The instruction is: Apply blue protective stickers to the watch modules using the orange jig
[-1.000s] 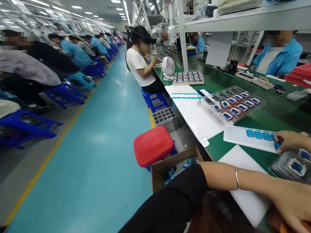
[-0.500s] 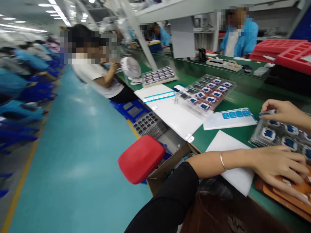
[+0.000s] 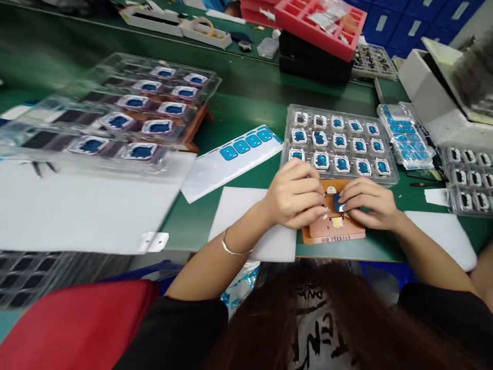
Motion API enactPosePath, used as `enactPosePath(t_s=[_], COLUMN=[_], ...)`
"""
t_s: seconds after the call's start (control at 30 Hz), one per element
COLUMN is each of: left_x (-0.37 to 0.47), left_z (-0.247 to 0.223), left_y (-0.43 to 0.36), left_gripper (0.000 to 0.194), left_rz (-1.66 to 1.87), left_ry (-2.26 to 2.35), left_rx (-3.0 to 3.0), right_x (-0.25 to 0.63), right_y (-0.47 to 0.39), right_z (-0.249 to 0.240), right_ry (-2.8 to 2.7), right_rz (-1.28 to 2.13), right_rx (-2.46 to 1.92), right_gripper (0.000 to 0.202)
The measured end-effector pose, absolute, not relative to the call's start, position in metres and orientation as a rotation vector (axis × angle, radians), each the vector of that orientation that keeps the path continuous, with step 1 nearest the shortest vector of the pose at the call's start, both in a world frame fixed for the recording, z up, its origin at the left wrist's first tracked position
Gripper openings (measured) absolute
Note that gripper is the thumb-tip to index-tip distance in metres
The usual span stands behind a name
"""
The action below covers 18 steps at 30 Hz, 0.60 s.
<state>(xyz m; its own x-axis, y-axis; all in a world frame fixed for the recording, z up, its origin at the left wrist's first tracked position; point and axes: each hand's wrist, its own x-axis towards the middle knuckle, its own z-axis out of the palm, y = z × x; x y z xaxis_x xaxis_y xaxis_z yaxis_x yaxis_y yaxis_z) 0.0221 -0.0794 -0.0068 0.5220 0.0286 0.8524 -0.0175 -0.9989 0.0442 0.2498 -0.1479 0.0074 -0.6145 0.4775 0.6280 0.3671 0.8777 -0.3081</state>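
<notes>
An orange fixture plate [image 3: 315, 234] with printed lettering lies on the green bench in front of me. On its left side, my left hand [image 3: 296, 196] is closed, the fingertips curled together at the plate; what they pinch is hidden. My right hand [image 3: 370, 203] is at the plate's right side, its fingers pinching a small dark square piece [image 3: 338, 203] over the middle. Just behind both hands is a clear tray [image 3: 285, 146] of white-framed, blue-faced square parts. A pale block [image 3: 338, 222] shows on the plate's lower part.
A second clear tray [image 3: 215, 82] of similar parts is raised at the left. Beside it lies a white sheet with blue stickers [image 3: 208, 180]. White foam sheets [image 3: 234, 205] flank the plate. Packed blue pieces [image 3: 408, 136] and another parts tray [image 3: 447, 195] are right. A red chair [image 3: 88, 324] stands lower left.
The view has swung right and down toward the bench. My right hand has gone from the parts tray to the orange plate, where it pinches a dark square piece. My left hand's fingers have curled.
</notes>
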Motion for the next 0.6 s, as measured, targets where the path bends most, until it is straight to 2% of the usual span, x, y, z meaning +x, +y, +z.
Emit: enactPosePath(t_s=[0.47,0.6], left_x=[0.027,0.028], left_z=[-0.008,-0.009], left_y=[-0.079,-0.079], left_gripper=[0.033,0.033], left_rz=[1.33,1.267], left_ry=[-0.126,-0.139], left_rx=[2.759,2.765], right_x=[0.252,0.259], right_y=[-0.153,-0.157], right_z=[0.004,0.017], right_ry=[-2.488,-2.387], right_rz=[0.104,0.046], right_rx=[-0.596,-0.669], right_gripper=[0.022,0.03])
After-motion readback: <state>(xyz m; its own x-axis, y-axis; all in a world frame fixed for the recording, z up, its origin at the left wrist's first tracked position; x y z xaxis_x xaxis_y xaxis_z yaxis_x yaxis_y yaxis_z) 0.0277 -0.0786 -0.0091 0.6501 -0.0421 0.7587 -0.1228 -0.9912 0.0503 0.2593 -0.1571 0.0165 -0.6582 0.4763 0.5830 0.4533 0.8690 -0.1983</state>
